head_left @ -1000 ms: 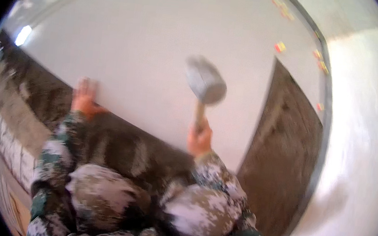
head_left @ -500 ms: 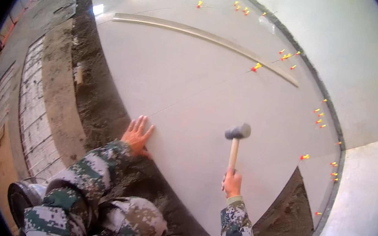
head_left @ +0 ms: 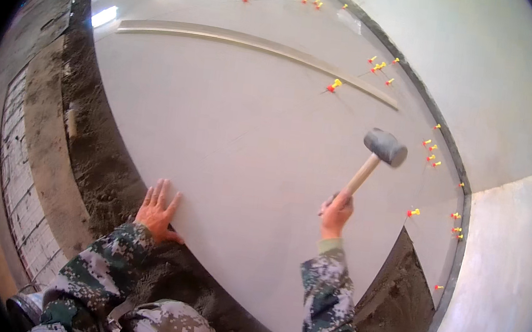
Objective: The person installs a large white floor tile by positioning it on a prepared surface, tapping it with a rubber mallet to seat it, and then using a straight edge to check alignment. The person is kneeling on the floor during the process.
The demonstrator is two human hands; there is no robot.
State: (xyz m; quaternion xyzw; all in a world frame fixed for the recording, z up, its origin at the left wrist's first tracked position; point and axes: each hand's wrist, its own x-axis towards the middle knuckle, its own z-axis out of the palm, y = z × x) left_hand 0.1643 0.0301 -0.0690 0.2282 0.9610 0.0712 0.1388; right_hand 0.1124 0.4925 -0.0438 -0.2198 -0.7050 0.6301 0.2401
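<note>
- Left hand [head_left: 157, 216]: we keep it released, fingers spread, placed on the pale slab surface [head_left: 224, 194] at its lower-left edge.
- Right hand [head_left: 337, 213]: we grasp the mallet [head_left: 370, 161] by its wooden handle, fingers wrapped around the lower part.
- Mallet position: we locate its grey, cylindrical head over the right half of the slab surface, up and to the right of our grip; we cannot tell its height.
- Clips: we note a yellow-and-red clip [head_left: 334, 86] beside a long, light strip [head_left: 259, 42] lying on the slab surface; similar clips line the wall [head_left: 511, 114] side.
- Bedding: we identify dark, rough material [head_left: 97, 142] along the left edge and a triangular patch [head_left: 397, 303] right of our right forearm.
</note>
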